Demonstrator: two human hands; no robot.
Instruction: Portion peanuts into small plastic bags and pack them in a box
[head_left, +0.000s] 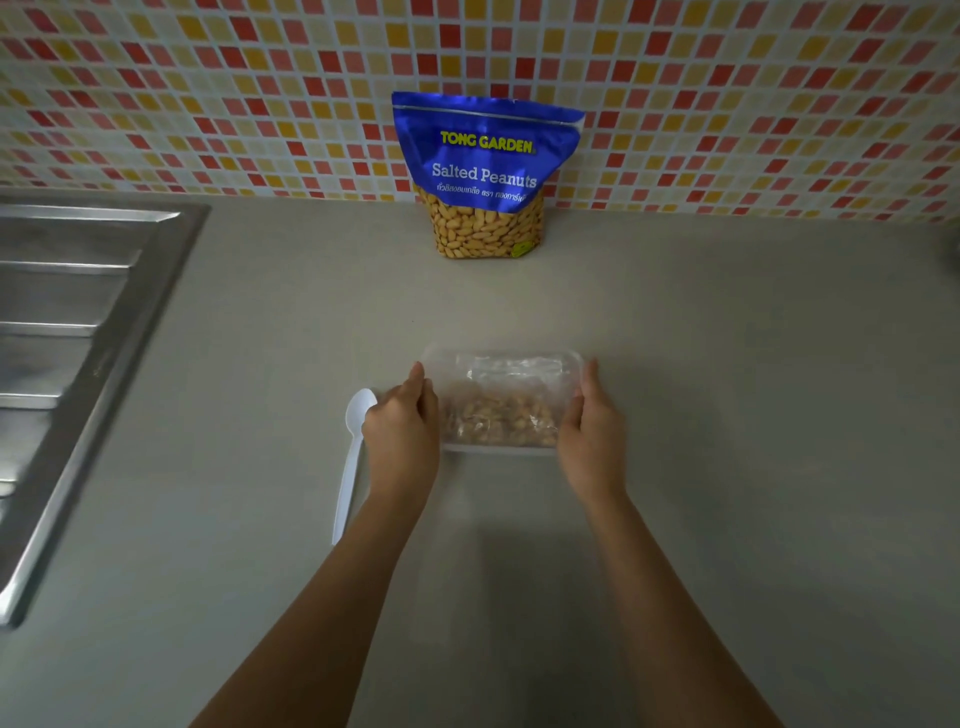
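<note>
A clear plastic box (501, 358) sits on the grey counter in the middle of the view, with small plastic bags of peanuts (498, 418) inside it. My left hand (402, 421) lies against the box's left side and my right hand (592, 421) against its right side, fingers fairly straight along the walls. Whether a lid covers the box I cannot tell. A blue bag of salted peanuts (485, 174) stands upright against the tiled wall behind. A white plastic spoon (350, 457) lies on the counter just left of my left hand.
A steel sink drainboard (67, 332) takes up the left side of the grey counter (727, 389). The tiled wall (727, 104) runs along the back. A dark object shows at the far right edge.
</note>
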